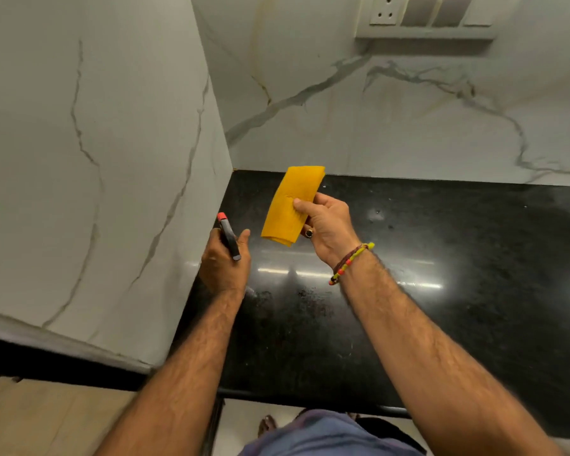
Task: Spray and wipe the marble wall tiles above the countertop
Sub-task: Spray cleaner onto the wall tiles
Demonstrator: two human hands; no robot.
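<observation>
Left hand [223, 262] around a spray bottle [229, 237], right hand [326, 225] pinching a folded yellow cloth [292, 205], above the black surface [441, 258] beside marble wall tiles [96, 143].

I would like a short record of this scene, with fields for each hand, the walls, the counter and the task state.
left hand: grips a spray bottle, black head with red nozzle tip pointing toward the left marble wall
right hand: holds a folded yellow cloth above the counter
back marble wall: grey veins, switch plate at the top
countertop: black, glossy, with light reflections
task state: cloth not touching either wall
</observation>
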